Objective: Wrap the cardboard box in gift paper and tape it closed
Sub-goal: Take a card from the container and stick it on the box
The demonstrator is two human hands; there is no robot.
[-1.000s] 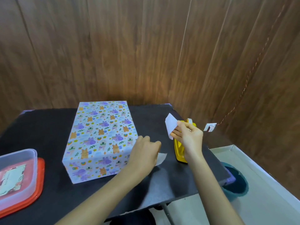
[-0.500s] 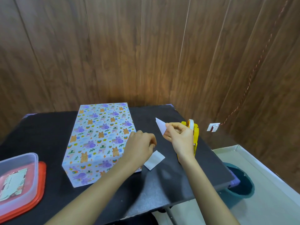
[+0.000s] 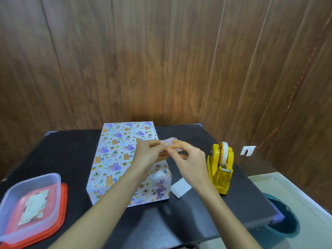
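The box (image 3: pixel 118 155) lies on the black table (image 3: pixel 71 159), covered in white gift paper printed with small animals. Above its right side my left hand (image 3: pixel 150 152) and my right hand (image 3: pixel 188 159) meet fingertip to fingertip. Together they pinch a small pale piece (image 3: pixel 170 141) that looks like tape or a paper scrap; I cannot tell which. A yellow tape dispenser (image 3: pixel 221 168) with a white roll stands just right of my right hand. A white paper scrap (image 3: pixel 180 187) lies flat on the table beside the box's near right corner.
A clear plastic container (image 3: pixel 32 200) on a red lid sits at the table's near left edge, with a card inside. Wooden panels close the back and right. Below the table's right edge stands a teal bin (image 3: pixel 285 223) on a pale floor.
My left hand left the paper scrap on the table and rose to meet my right hand. My right hand carried the small piece left, away from the dispenser, over the box.
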